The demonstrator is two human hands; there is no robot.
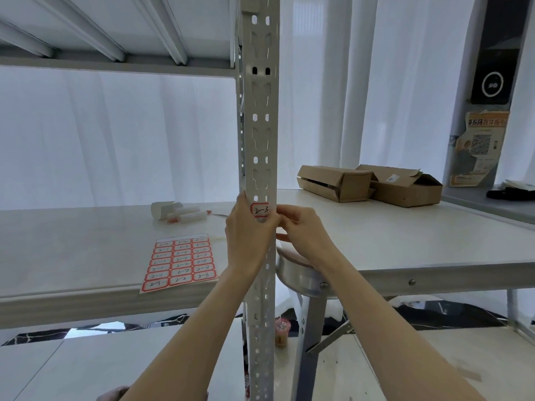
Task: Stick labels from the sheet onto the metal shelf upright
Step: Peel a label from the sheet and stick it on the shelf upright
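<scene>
Red-bordered, with "2-3" in handwriting: found one label lying on the front face of the metal shelf upright, just above the level of the shelf. Saw the left hand wrapped around the upright directly under it, thumb at its left edge, and the right hand pinching its right edge at the corner of the upright. Judged this label as placed but not yet smoothed and released. Noticed no other label on the visible part of the upright. Found the label sheet flat at the front edge of the shelf, near the upright, almost all rows full. Judged the task as early, with many labels left.
</scene>
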